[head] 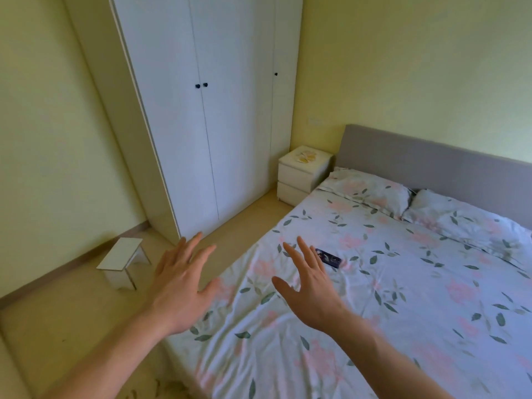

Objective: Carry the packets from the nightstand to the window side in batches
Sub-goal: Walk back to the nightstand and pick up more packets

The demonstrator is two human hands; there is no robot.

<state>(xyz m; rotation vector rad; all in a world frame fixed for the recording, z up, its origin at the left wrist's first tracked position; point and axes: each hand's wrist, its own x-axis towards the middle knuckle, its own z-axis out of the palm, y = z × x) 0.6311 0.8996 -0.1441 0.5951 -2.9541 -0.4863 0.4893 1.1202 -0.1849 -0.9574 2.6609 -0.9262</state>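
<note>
Several small yellowish packets (305,156) lie on top of a white two-drawer nightstand (296,180) in the far corner, between the wardrobe and the bed's headboard. My left hand (181,283) is stretched out in front of me with fingers spread and nothing in it. My right hand (309,280) is also raised and spread, empty, hovering over the near corner of the bed. Both hands are far from the nightstand.
A tall white wardrobe (213,110) lines the left wall. A small white stool (122,260) stands on the floor at the left. The bed (388,283) with a floral sheet fills the right, with a dark phone (329,258) on it. A strip of floor runs between wardrobe and bed.
</note>
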